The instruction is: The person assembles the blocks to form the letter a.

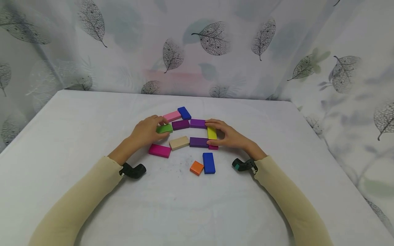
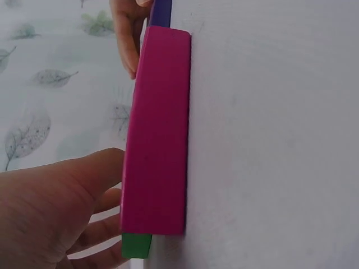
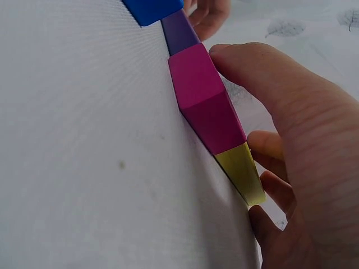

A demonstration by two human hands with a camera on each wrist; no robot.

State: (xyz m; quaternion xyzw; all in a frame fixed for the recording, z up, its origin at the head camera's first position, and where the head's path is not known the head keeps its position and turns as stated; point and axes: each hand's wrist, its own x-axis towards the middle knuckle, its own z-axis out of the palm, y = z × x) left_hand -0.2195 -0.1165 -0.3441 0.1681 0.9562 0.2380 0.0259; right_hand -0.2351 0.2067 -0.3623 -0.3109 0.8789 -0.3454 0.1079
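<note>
Near the left end of a loose outline of coloured blocks, my left hand (image 1: 149, 130) pinches a green block (image 1: 165, 128) between thumb and fingers. A dark purple block (image 1: 180, 125) adjoins the green one. On the right, my right hand (image 1: 229, 135) curls around a yellow block (image 1: 211, 133), fingers at its far end. The right thumb reaches the magenta block (image 3: 207, 101) at the near end, beside a purple block (image 1: 198, 142). Another purple block (image 1: 197, 123) lies by the right fingertips. In the left wrist view, a long magenta block (image 2: 157, 129) partly hides the left fingers and green block.
A pink block (image 1: 172, 116) and a blue block (image 1: 184, 113) lie behind the outline. A beige block (image 1: 179, 143) is on its near side. Closer to the person are an orange block (image 1: 196, 167) and a blue upright-laid block (image 1: 209, 163). All rest on a white-covered table (image 1: 172, 212).
</note>
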